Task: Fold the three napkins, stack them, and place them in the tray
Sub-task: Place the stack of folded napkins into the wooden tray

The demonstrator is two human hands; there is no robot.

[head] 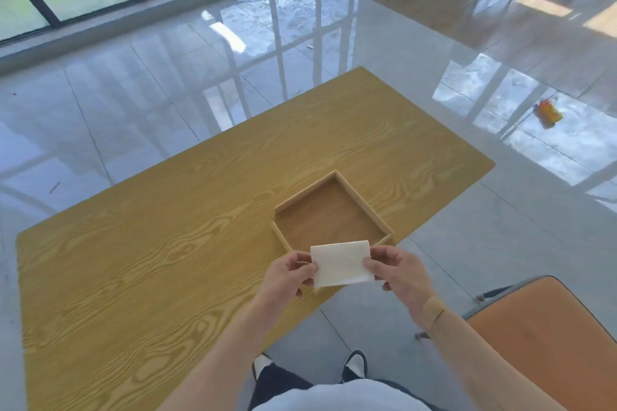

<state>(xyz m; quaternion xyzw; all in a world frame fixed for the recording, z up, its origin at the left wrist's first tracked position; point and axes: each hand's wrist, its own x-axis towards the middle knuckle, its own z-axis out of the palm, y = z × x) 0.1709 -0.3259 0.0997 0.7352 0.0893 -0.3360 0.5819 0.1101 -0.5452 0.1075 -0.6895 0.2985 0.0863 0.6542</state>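
Note:
A white folded napkin stack (340, 263) is held in the air just above the near corner of the wooden tray (362, 202). My left hand (289, 274) pinches its left edge and my right hand (399, 272) pinches its right edge. How many napkins are in the stack cannot be told. The square tray sits on the wood-grain table (167, 243) near its right edge, and its floor shows bare. The napkin hides the tray's near corner.
An orange chair seat (547, 337) stands to the right of me, beside the table. The glossy tiled floor surrounds the table, with an orange packet (547, 113) lying on it at the far right. My shoes (355, 364) show below.

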